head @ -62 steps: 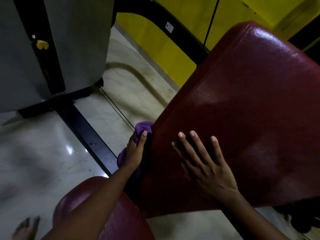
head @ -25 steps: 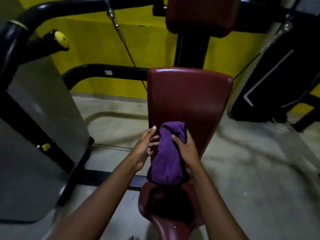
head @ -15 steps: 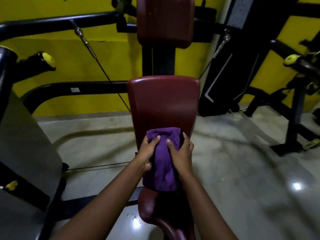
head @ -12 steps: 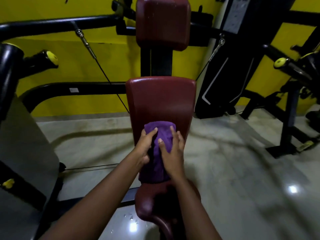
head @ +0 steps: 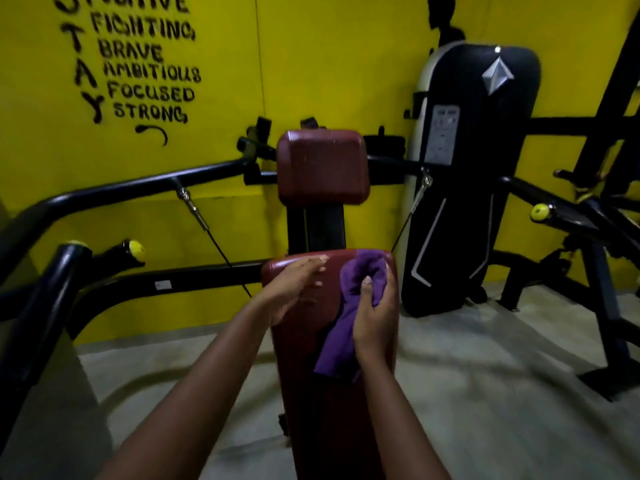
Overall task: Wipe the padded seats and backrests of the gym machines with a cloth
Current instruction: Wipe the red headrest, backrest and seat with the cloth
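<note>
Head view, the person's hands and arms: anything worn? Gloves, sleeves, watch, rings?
Nothing worn shows. Left hand and right hand: no gloves, no rings seen. Left forearm and right forearm: no sleeves as far as the frame edge, no watch or band at either wrist. The left hand is blurred, so fine detail there is unclear.

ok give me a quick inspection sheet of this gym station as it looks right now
surface: dark red lower backrest, with the purple cloth against its upper right part
job's things: purple cloth bunched, its tail hanging down the pad; upper pad above, nothing on it
clutter: nothing seen
hands: left hand with fingers straight at the backrest's top left, blurred; right hand grips the cloth
cables: left cable and right cable clipped to the black frame, running down behind the backrest
surroundings: yellow wall with painted words, black shroud to the right, grey floor
</note>
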The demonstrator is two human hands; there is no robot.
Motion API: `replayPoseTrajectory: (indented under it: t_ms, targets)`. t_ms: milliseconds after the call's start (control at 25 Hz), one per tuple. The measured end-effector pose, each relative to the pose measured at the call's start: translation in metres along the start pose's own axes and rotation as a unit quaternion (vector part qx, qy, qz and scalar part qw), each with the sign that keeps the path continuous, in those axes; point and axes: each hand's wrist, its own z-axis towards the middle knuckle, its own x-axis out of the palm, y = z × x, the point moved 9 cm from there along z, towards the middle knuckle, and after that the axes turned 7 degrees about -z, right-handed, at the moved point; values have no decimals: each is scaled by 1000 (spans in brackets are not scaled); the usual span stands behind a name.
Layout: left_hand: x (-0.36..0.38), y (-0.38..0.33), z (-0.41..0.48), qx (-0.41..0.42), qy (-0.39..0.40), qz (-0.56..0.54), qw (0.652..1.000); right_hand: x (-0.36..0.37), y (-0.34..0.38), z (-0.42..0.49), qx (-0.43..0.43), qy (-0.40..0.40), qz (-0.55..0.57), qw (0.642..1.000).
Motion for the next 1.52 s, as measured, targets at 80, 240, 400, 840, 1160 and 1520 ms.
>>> replayPoseTrajectory:
  t_ms: [80,240,400,840,1160,1520]
  targets:
    - [-30,-32,40,85,-79,39,992,22,14,40,-37,-21,-3,999]
    - [-88,-60,107,158,-203,1,966,77,41,104,-105,-38,4,994]
    - [-126,-92,185,206,-232,-59,949,140,68,157,-163,-75,13,984]
    - [-124,-117,288,241,-137,-147,950,253,109,196,-378,-106,-382,837]
    - [-128,-117,283,257,-184,-123,941,264,144,210,-377,-112,-356,848]
    - [-121,-129,266,259,-188,-78,944,253,154,275,-299,-39,-411,860]
